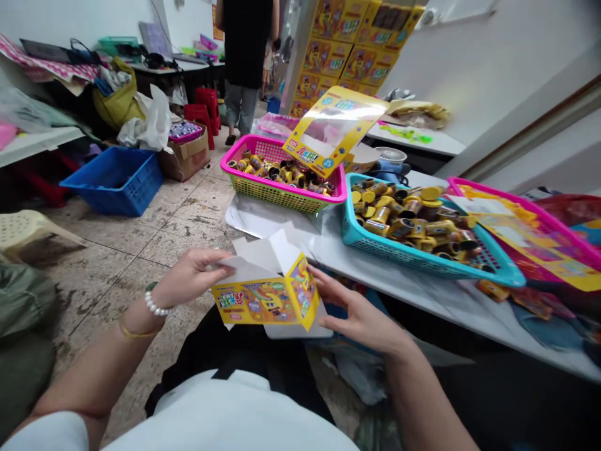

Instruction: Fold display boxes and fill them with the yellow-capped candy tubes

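Observation:
A yellow printed cardboard box (256, 300) is held over my lap, its white inner flaps standing up and another white flap hanging below. My left hand (190, 282) pinches a white flap at the box's left end between thumb and fingers. On the other end, my right hand (350, 310) grips the box's right side, the fingertips partly behind it. Beyond the box, a pink and green basket (282, 195) and a turquoise basket (413, 254) hold many small yellow and black cylinders. A flat yellow carton with a clear window (335, 128) rests tilted on the pink basket.
The white tabletop (323, 241) runs from ahead to my right. A pink basket (558, 225) with yellow pieces and flat cartons stands at right. On the floor are a blue crate (115, 181) and a cardboard box (188, 156). A person (246, 56) stands near stacked yellow boxes (347, 56).

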Demonstrator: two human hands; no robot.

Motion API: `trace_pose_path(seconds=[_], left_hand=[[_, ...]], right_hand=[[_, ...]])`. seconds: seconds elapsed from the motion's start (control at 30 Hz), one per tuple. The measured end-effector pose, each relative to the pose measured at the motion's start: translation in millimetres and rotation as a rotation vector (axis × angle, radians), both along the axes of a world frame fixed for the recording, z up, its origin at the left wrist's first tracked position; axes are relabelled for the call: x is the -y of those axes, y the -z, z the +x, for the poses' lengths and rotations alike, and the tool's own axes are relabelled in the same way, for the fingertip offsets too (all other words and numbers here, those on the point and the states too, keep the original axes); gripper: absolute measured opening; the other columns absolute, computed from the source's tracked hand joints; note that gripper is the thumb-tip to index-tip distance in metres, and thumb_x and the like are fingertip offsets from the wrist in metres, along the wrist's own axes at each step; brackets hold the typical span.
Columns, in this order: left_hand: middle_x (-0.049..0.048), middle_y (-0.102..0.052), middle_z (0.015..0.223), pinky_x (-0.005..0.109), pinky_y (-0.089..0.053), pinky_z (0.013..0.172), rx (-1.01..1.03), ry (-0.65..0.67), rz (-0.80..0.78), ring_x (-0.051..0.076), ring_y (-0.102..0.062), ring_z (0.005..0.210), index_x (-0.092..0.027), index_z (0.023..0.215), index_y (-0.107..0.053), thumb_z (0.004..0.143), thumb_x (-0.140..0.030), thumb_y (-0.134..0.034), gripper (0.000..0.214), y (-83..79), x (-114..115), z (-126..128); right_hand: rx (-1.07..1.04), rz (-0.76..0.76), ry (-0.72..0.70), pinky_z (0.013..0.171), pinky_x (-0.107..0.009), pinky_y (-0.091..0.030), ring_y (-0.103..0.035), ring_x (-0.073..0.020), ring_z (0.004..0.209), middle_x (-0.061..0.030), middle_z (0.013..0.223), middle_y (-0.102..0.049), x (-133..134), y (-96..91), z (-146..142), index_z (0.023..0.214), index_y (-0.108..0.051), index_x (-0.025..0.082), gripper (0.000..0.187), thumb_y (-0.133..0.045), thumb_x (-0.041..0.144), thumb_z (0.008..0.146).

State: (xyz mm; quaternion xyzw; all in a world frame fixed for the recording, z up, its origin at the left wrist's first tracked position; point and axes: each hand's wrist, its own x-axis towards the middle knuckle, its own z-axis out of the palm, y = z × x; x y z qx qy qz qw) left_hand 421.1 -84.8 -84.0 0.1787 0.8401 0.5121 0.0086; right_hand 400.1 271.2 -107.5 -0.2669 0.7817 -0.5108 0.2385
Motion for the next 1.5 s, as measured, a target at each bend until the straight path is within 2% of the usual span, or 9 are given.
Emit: trace_pose_path(seconds=[0.1,0.2,0.37,0.5,0.8,1.03,1.23,1.4,1.5], left_hand=[[0.0023,-0.078,0.093,0.020,-0.051,0.070,-0.422,0.158,-0.229,0.012,-0.071,0.078,-0.018,0.102,-0.070,0.096,-0.017,-0.052,0.019,-53.4,-16,26],[0.0021,-0.077,0.091,0.020,-0.048,0.060,-0.630,0.244,-0.395,0.011,-0.070,0.072,-0.019,0.107,-0.065,0.096,-0.009,-0.047,0.023,-70.8,-28,50],[0.0029,-0.069,0.078,0.029,-0.044,0.055,-0.481,0.393,-0.791,0.017,-0.064,0.063,-0.019,0.092,-0.063,0.087,-0.004,-0.051,0.020,-27.0,-46,69],[0.0034,-0.066,0.077,0.033,-0.046,0.059,-0.407,0.539,-0.837,0.021,-0.065,0.067,-0.019,0.087,-0.061,0.087,-0.009,-0.055,0.012,-5.5,-62,72],[0.0113,-0.069,0.105,0.034,-0.050,0.057,-0.456,0.438,-0.837,0.020,-0.065,0.062,-0.019,0.089,-0.061,0.086,-0.009,-0.050,0.015,-20.3,-72,53],[0.0111,-0.068,0.099,0.039,-0.054,0.068,-0.448,0.382,-0.805,0.023,-0.068,0.073,-0.018,0.085,-0.063,0.089,-0.013,-0.048,0.016,-21.8,-69,32],[0.0039,-0.068,0.077,0.026,-0.047,0.060,-0.413,0.670,-0.571,0.015,-0.062,0.064,-0.019,0.077,-0.061,0.089,-0.011,-0.051,0.017,-27.5,-73,26],[0.0042,-0.070,0.085,0.030,-0.052,0.077,-0.433,0.752,-0.495,0.016,-0.064,0.071,-0.020,0.085,-0.061,0.090,-0.010,-0.049,0.017,-44.4,-77,48],[0.0071,-0.070,0.098,0.034,-0.053,0.086,-0.408,0.692,-0.543,0.017,-0.066,0.077,-0.019,0.084,-0.061,0.091,-0.011,-0.048,0.017,-42.5,-73,53]], right_hand=[[-0.155,-0.034,0.113,0.122,-0.048,-0.033,-0.044,-0.0274,0.145,-0.0069,0.161,-0.039,-6,-17.2,12,0.160,-0.027,0.031,0.079,-0.067,0.035,0.092],[-0.158,-0.113,0.212,0.123,-0.047,-0.031,-0.042,-0.0283,0.146,-0.0060,0.161,-0.041,-7,-17.2,29,0.155,-0.039,0.032,0.069,-0.067,0.038,0.092],[0.005,-0.169,0.426,0.117,-0.049,-0.040,-0.053,-0.0303,0.137,-0.0096,0.145,-0.060,-10,15.5,40,0.122,-0.071,0.026,0.040,-0.067,0.049,0.090],[-0.005,-0.285,0.681,0.113,-0.052,-0.044,-0.066,-0.0288,0.120,-0.0096,0.121,-0.075,-13,16.2,25,0.098,-0.077,0.024,0.040,-0.058,0.058,0.093],[0.255,-0.004,-0.102,0.112,-0.046,-0.045,-0.056,-0.0298,0.134,-0.0091,0.148,-0.057,19,-27.8,1,0.149,-0.049,0.024,0.082,-0.076,0.058,0.079],[0.094,0.121,-0.039,0.112,-0.047,-0.045,-0.052,-0.0307,0.138,-0.0105,0.153,-0.051,11,-15.0,-15,0.156,-0.036,0.023,0.093,-0.078,0.052,0.078],[-0.197,0.328,0.134,0.095,-0.042,-0.057,-0.074,-0.0278,0.103,-0.0080,0.118,-0.076,40,-13.2,-32,0.142,-0.058,0.023,0.065,-0.075,0.040,0.082],[-0.005,0.213,0.021,0.081,-0.037,-0.060,-0.075,-0.0249,0.095,-0.0070,0.108,-0.079,24,-31.7,-44,0.141,-0.058,0.021,0.065,-0.072,0.044,0.082],[0.229,0.000,-0.116,0.099,-0.042,-0.053,-0.066,-0.0271,0.122,-0.0095,0.130,-0.070,-2,-35.8,-36,0.148,-0.050,0.021,0.078,-0.069,0.059,0.082]])
